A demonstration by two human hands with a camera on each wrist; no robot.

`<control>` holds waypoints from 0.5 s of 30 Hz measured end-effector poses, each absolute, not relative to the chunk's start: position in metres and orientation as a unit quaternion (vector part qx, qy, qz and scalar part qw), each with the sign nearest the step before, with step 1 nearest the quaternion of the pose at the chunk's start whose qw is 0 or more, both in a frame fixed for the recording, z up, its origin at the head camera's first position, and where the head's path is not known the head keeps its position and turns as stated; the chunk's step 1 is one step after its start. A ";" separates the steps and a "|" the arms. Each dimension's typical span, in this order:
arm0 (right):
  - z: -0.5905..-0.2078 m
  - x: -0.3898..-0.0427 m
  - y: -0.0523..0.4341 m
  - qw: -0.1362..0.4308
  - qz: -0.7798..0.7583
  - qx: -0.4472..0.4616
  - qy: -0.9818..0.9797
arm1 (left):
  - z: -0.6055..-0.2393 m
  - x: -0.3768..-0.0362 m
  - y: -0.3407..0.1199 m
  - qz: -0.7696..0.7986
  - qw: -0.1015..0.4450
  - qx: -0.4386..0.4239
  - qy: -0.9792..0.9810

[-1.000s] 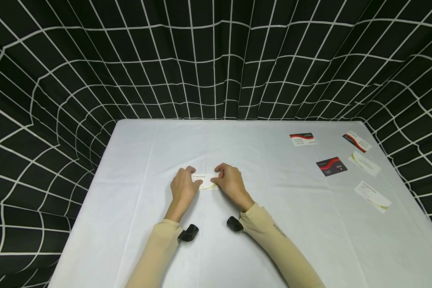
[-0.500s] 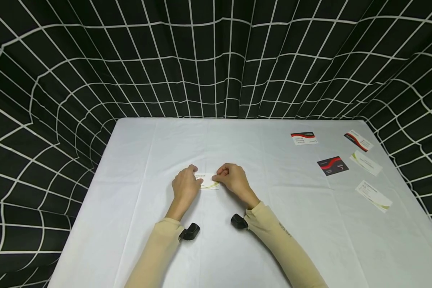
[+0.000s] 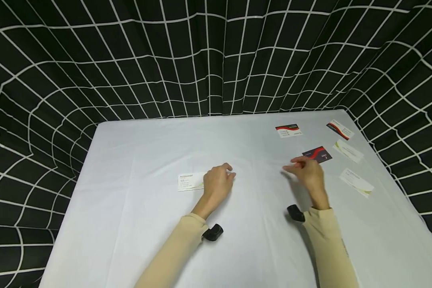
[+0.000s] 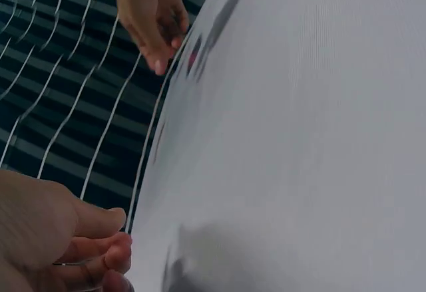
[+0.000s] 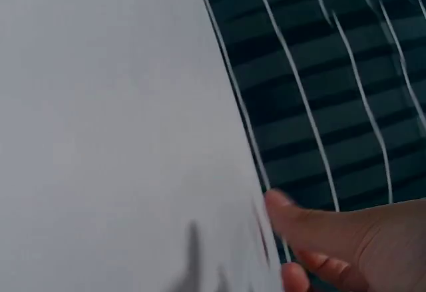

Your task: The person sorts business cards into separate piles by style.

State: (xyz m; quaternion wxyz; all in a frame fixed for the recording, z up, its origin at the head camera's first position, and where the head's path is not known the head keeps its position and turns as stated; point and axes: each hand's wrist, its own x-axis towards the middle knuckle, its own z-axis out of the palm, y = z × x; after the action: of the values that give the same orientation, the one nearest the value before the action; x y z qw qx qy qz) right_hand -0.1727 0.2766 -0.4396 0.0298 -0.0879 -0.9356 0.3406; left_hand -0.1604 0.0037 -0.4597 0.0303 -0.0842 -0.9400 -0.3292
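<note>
Fingers [image 3: 227, 169] of your left hand [image 3: 217, 185] curl loosely and hold nothing, the hand resting just right of the white card with a green swoosh [image 3: 191, 181], which lies flat on the tabletop [image 3: 137, 224] left of centre; whether the hand's edge touches the card I cannot tell. Your right hand [image 3: 307, 172] hovers over the right half with its fingers stretched out and relaxed, grasping nothing, the tips blurred, just short of the dark red-and-black card [image 3: 318, 154]. You have six cards in all: one by the left hand and five in the right-hand cluster, namely the dark card, a white card with a red band [image 3: 289, 131] further back, a red-striped card [image 3: 340, 129] near the far right corner, and two pale green-marked cards [image 3: 348, 151] [image 3: 356, 182] along the right edge. Print on every card is too small to read. Both wrist views are smeared: the left wrist view shows only curled fingertips [image 4: 110, 252] and your other hand far off, the right wrist view only fingertips beside the tabletop's edge. Bare cloth lies between the hands and across the near half, while the cluster sits close to the right edge.
</note>
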 end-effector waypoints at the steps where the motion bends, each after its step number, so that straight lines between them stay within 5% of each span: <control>1: -0.438 -0.172 0.297 0.036 0.333 -0.100 -0.937 | -0.459 -0.161 0.013 -0.331 0.025 -0.099 -0.938; 8: -0.446 -0.160 0.426 -0.043 0.297 -0.127 -0.945 | -0.463 -0.155 0.072 -0.389 -0.017 -0.213 -0.896; 15: -0.456 -0.144 0.470 -0.088 0.261 -0.131 -0.952 | -0.462 -0.150 0.134 -0.366 -0.054 -0.288 -0.884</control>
State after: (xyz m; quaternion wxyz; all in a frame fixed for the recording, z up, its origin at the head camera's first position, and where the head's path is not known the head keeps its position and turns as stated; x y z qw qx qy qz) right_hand -0.1440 0.4697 -0.4561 -0.0882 -0.1311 -0.9524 0.2607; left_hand -0.1503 0.1338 -0.4615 -0.0536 -0.2878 -0.8836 -0.3655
